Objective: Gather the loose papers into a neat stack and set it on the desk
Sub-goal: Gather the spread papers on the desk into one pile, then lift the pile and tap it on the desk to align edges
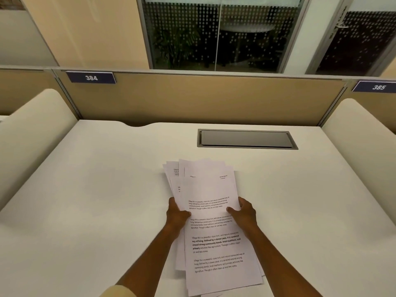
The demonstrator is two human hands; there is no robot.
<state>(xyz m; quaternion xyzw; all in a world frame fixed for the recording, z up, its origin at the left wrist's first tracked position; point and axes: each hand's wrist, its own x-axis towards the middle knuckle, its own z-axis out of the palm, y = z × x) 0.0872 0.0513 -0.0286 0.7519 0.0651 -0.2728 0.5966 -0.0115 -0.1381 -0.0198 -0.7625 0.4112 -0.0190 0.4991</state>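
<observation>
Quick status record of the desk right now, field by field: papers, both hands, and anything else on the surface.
papers: white printed sheets, gathered but fanned, edges uneven
left hand: gripping the bundle's left edge
right hand: gripping its right edge
surface: cream desk, bare around the bundle
fixture: grey rectangular cable hatch, closed, beyond the bundle
stack state: not yet squared

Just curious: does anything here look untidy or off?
Yes: the papers held between the left hand and right hand are fanned out, edges and corners misaligned. Nothing looks torn.
</observation>
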